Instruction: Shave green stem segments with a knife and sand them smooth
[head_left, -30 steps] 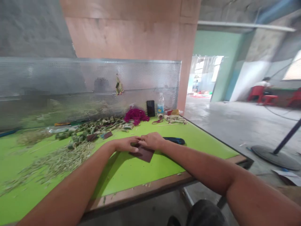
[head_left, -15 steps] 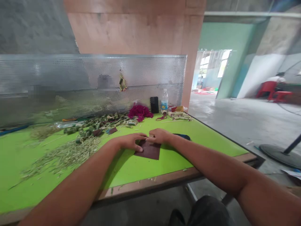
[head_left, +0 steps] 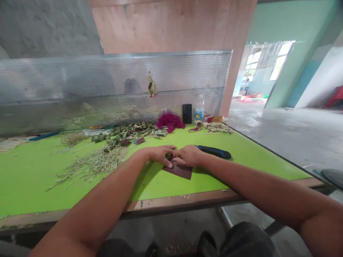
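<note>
A square of dark brown sandpaper (head_left: 182,171) lies on the green tabletop in front of me. My left hand (head_left: 160,155) is curved over its far left part, with the thumb pressing on the sheet and the fingers reaching toward the other hand. Closed over the sheet's far edge, my right hand (head_left: 190,155) has its fingertips against those of the left. Whatever is pinched there is too small and covered to make out. Just beyond the right wrist lies a black and blue tool handle (head_left: 215,151), partly hidden by that hand.
Pale shavings (head_left: 93,164) and a heap of cut green stem pieces (head_left: 118,137) spread on the left. Along the back are magenta yarn (head_left: 170,121), a black phone (head_left: 187,113), a water bottle (head_left: 199,109) and bundled pale pieces (head_left: 218,127). A perforated metal panel (head_left: 182,71) stands behind.
My view has turned left, so everything appears shifted right. The sandpaper lies slightly more turned, both hands remain together over it, and more of the black and blue handle shows.
</note>
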{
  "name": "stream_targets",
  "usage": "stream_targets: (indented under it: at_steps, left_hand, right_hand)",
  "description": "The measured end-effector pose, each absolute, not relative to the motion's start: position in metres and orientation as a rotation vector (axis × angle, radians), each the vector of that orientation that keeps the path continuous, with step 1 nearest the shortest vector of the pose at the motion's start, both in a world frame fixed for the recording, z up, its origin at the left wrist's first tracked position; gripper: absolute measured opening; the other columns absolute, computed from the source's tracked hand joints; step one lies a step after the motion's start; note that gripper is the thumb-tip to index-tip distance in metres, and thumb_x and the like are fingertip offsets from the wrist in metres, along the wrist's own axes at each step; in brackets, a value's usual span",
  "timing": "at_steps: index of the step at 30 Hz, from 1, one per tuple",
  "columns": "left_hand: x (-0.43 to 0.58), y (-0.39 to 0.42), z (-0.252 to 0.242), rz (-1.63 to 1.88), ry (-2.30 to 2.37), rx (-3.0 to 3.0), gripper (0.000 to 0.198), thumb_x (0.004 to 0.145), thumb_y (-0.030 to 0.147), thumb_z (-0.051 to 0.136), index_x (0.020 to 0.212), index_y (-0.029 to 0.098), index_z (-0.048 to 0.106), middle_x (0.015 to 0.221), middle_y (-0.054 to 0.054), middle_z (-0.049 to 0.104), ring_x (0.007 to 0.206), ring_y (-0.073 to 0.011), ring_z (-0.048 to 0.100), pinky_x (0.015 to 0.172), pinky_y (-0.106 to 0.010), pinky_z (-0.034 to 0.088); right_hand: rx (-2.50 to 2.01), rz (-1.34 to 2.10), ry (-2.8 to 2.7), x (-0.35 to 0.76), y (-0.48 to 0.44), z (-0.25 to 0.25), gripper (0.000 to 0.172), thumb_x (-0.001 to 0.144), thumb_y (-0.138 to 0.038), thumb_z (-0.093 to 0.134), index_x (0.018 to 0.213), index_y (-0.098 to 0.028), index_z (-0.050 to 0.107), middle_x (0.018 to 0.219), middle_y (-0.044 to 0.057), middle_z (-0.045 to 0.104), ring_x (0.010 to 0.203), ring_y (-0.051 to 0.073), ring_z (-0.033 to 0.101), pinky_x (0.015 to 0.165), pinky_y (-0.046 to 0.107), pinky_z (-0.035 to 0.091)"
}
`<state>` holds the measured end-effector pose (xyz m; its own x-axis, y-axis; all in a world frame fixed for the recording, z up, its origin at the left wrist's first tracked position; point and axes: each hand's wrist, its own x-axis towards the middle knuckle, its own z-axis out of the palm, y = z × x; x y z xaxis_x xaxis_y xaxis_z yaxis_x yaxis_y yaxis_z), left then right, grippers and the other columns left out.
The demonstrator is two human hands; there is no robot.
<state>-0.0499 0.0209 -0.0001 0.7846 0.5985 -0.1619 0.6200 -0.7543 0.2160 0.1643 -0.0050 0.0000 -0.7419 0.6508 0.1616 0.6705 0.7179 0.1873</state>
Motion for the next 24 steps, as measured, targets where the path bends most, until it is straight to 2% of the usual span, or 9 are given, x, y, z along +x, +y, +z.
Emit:
stream_targets:
  at_steps: [5, 10, 14, 17, 21, 22, 24]
  left_hand:
    - [-0.051, 0.020, 0.002, -0.140, 0.985, 2.742, 0.086, 0.071, 0.060, 0.068, 0.143, 0.027, 0.037, 0.155, -0.008, 0.025, 0.139, -0.0313, 0.027, 0.114, -0.039, 0.022]
    - [-0.046, 0.014, 0.005, -0.060, 0.961, 2.753, 0.083, 0.062, 0.059, 0.075, 0.130, 0.019, 0.048, 0.132, -0.011, 0.051, 0.118, -0.0290, 0.050, 0.101, -0.035, 0.039]
    - [-0.043, 0.009, 0.005, -0.039, 1.072, 2.769, 0.081, 0.059, 0.063, 0.074, 0.120, 0.014, 0.051, 0.116, -0.012, 0.056, 0.103, -0.0274, 0.055, 0.090, -0.035, 0.045]
    - [-0.044, 0.009, 0.003, 0.002, 0.984, 2.808, 0.084, 0.062, 0.065, 0.073, 0.127, 0.017, 0.048, 0.129, -0.013, 0.050, 0.116, -0.0297, 0.050, 0.098, -0.036, 0.040]
    - [-0.047, 0.011, 0.002, -0.140, 0.947, 2.741, 0.092, 0.068, 0.066, 0.067, 0.143, 0.023, 0.036, 0.154, -0.011, 0.024, 0.137, -0.0334, 0.030, 0.111, -0.038, 0.027]
    - [-0.047, 0.011, 0.002, -0.173, 0.958, 2.723, 0.092, 0.068, 0.066, 0.067, 0.144, 0.023, 0.036, 0.155, -0.011, 0.022, 0.138, -0.0341, 0.028, 0.112, -0.039, 0.026]
    - [-0.046, 0.010, 0.003, -0.141, 0.914, 2.718, 0.085, 0.070, 0.062, 0.068, 0.141, 0.022, 0.040, 0.153, -0.011, 0.027, 0.136, -0.0332, 0.031, 0.111, -0.039, 0.027]
  right_hand:
    - [-1.320, -0.316, -2.662, 0.170, -0.002, 0.001, 0.044, 0.095, -0.048, 0.031, 0.114, -0.022, 0.062, 0.096, 0.009, 0.073, 0.082, 0.023, 0.067, 0.063, 0.027, 0.036]
    - [-1.062, -0.177, -2.813, 0.166, -0.007, -0.002, 0.041, 0.094, -0.050, 0.035, 0.112, -0.026, 0.062, 0.096, 0.005, 0.073, 0.083, 0.021, 0.066, 0.064, 0.026, 0.037]
    - [-1.295, -0.217, -2.707, 0.168, -0.004, -0.003, 0.039, 0.093, -0.045, 0.036, 0.111, -0.023, 0.063, 0.098, 0.008, 0.073, 0.084, 0.023, 0.067, 0.064, 0.027, 0.038]
    - [-1.149, -0.195, -2.763, 0.171, 0.001, -0.004, 0.040, 0.094, -0.047, 0.035, 0.116, -0.026, 0.061, 0.103, 0.006, 0.072, 0.085, 0.022, 0.066, 0.067, 0.027, 0.038]
    - [-1.297, -0.215, -2.712, 0.174, 0.008, -0.002, 0.044, 0.094, -0.048, 0.033, 0.113, -0.021, 0.063, 0.098, 0.010, 0.072, 0.084, 0.023, 0.066, 0.066, 0.027, 0.037]
    - [-1.333, -0.219, -2.679, 0.174, 0.008, -0.001, 0.045, 0.094, -0.048, 0.033, 0.110, -0.020, 0.064, 0.096, 0.010, 0.072, 0.082, 0.023, 0.065, 0.065, 0.027, 0.036]
    - [-1.263, -0.175, -2.647, 0.174, 0.005, 0.002, 0.044, 0.094, -0.048, 0.035, 0.106, -0.019, 0.065, 0.093, 0.009, 0.072, 0.080, 0.021, 0.064, 0.064, 0.026, 0.035]
